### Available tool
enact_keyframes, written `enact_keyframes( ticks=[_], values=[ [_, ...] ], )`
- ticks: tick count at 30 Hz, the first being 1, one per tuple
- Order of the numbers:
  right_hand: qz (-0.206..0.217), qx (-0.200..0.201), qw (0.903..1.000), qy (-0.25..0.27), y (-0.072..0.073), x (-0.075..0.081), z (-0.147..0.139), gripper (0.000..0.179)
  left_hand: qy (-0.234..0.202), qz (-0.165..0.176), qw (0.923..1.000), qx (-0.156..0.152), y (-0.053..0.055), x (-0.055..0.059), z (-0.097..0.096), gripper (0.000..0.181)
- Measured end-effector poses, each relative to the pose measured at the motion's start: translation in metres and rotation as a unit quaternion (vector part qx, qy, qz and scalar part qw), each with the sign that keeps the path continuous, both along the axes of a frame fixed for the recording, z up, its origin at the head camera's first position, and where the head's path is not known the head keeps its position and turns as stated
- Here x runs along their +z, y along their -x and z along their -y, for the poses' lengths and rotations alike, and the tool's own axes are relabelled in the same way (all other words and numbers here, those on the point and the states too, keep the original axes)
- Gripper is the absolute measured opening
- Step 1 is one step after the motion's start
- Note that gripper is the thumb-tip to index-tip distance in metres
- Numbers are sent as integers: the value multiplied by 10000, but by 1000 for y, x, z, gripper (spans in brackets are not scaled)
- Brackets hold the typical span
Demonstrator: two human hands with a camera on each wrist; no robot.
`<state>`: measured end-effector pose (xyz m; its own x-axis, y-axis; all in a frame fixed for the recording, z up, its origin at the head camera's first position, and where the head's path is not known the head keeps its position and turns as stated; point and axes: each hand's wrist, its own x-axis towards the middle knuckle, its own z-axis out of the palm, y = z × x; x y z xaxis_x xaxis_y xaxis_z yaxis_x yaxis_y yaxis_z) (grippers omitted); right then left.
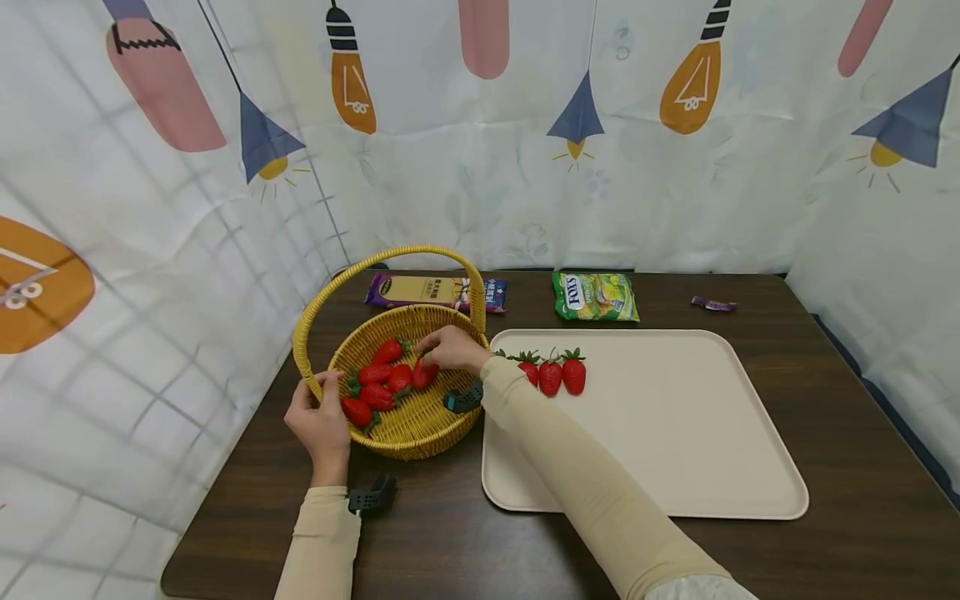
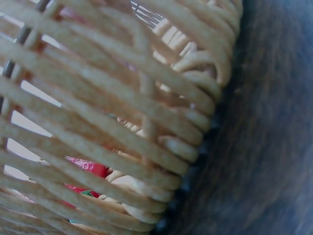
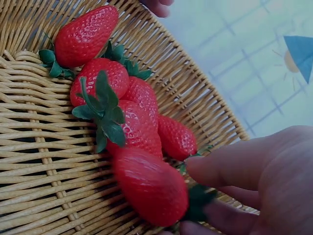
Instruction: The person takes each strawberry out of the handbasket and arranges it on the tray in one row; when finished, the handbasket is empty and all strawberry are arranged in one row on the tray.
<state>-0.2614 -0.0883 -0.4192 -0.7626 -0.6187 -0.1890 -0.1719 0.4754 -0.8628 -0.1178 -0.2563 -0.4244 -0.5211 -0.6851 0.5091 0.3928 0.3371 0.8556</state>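
white fabric backdrop (image 1: pixel 465 192) | printed orange bulbs (image 1: pixel 691 117), blue lamps (image 1: pixel 576 112) | gridded left side (image 1: pixel 120 400) | dark wood-grain table (image 1: pixel 457 542)

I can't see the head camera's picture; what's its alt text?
A person's right hand is at a red strawberry in a yellow wicker basket with several more, while the left hand holds the basket near the foot of its handle. Beside it, a pale tray bears a row of strawberries; snack packets lie at the back of the table.

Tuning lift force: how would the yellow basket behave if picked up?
The yellow basket is likely light for its size, given its gappy weave. It may tilt left, since its strawberries crowd that side. The handle, arching upright, seems stiff.
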Motion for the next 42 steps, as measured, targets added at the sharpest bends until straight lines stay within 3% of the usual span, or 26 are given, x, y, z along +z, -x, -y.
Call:
enact_keyframes(
  ticks=[8, 11, 19, 25, 32, 37, 42],
  values=[
    [-307, 873, 9954, -248, 2, -2, 1, 30, -18, -4, 10000, 97, 13, -24, 16, 16],
    [-286, 1225, 9916, -298, 2, -2, 1, 29, -48, -18, 10000, 80, 15, -28, 18, 13],
    [26, 2023, 9791, -215, 2, -2, 2, 29, -22, 19, 9999, 103, 15, -27, 18, 15],
    [508, 2515, 9664, -153, 1, -3, 2, 33, -34, -54, 9999, 88, 14, -26, 17, 12],
    [989, 2885, 9522, -188, 0, -2, 1, 32, -36, -51, 9999, 93, 15, -26, 17, 13],
    [1355, 3229, 9362, -306, -2, 0, 1, 31, -58, -21, 9999, 82, 15, -26, 17, 14],
    [1616, 3432, 9244, -386, -4, 1, 1, 28, -9, -5, 10000, 98, 12, -19, 12, 14]
  ],
)
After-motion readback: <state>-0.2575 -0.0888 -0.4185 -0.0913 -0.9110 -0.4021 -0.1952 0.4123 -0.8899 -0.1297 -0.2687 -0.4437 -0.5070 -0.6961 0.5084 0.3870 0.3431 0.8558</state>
